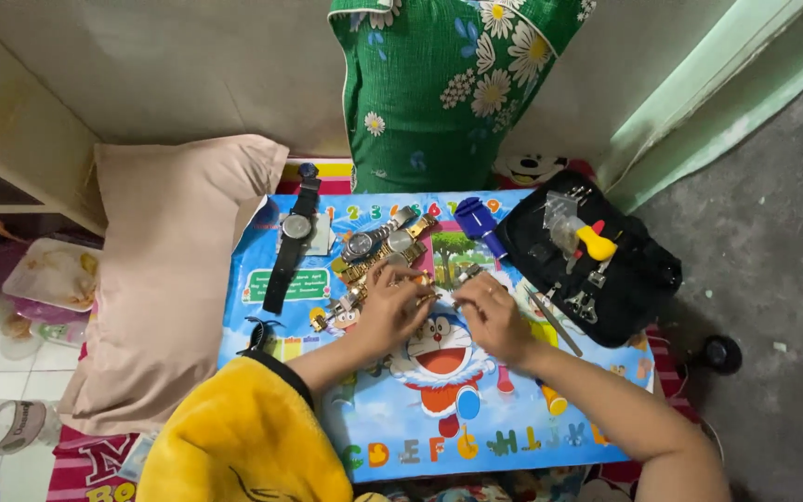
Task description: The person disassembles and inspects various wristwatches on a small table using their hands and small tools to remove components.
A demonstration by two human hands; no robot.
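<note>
Your left hand (390,305) and right hand (494,316) curl closed around a gold-coloured watch bracelet (425,296) at the middle of the cartoon bench (513,437). Three more wristwatches lie beyond: one black-strapped watch (292,237), two metal ones (385,244). The black tool pouch (597,256) overhangs the bench's right edge.

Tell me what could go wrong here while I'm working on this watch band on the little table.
1. The left hand and right hand pinch a gold watch band over a busy, colourful table; a small part dropped there could be hard to spot.
2. Other watches lie just past the fingers, so a slip might knock them.
3. The black tool case sits at the table's edge, and loose tools could slide onto the floor.
</note>
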